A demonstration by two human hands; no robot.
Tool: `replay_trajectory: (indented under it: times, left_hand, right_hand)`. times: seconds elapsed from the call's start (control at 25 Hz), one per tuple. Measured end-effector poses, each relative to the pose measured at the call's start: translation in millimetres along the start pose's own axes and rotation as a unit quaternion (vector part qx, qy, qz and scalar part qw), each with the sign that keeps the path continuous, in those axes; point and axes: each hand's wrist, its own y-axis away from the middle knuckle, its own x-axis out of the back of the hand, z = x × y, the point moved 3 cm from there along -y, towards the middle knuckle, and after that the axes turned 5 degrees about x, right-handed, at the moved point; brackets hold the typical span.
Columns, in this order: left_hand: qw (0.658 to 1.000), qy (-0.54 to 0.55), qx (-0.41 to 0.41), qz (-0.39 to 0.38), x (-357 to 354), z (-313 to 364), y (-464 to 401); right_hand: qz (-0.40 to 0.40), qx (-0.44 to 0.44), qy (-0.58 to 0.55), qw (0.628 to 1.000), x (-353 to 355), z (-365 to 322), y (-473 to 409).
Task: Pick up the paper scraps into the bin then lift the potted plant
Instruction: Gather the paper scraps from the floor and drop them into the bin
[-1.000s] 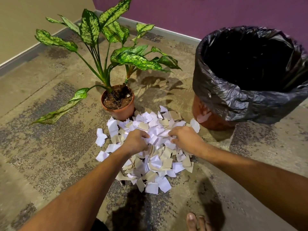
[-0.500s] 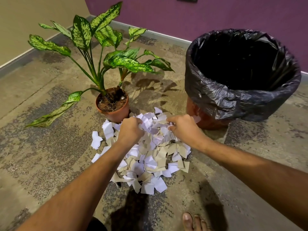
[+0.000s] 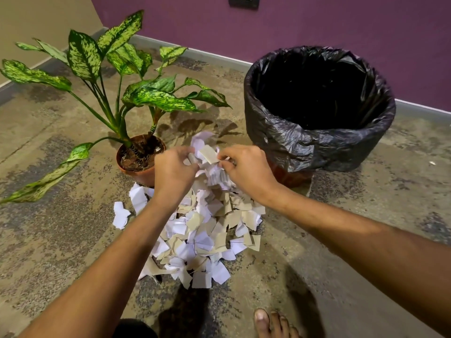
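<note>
Both hands are bunched round one clump of paper scraps (image 3: 210, 164), left hand (image 3: 174, 170) and right hand (image 3: 246, 170) squeezing it from either side, just above the pile (image 3: 205, 237) on the floor. The bin (image 3: 317, 132) sits right of them, black-lined, and the potted plant (image 3: 138, 157) is just left

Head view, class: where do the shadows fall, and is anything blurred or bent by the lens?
Head view: the potted plant casts leaf shadows on the floor behind it, towards the bin; a dark shadow lies in front of the paper scraps; the bunch held by the left hand and right hand looks slightly blurred; the wide lens bows the skirting line.
</note>
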Motion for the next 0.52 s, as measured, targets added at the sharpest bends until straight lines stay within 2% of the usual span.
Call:
replay_trajectory:
  times: [0.2, 0.4, 0.52]
  left_hand:
    - [0.996, 0.056, -0.06, 0.03, 18, 57, -5]
    - [0.98, 0.105, -0.147, 0.081, 34, 130, -12]
    - [0.971, 0.099, -0.21, 0.065, 29, 174, -22]
  right_hand:
    - [0.093, 0.025, 0.025, 0.995, 52, -28, -34]
    - [0.179, 0.009, 0.028, 0.983, 125, -33, -56]
    - [0.203, -0.023, 0.046, 0.978, 162, -14, -66]
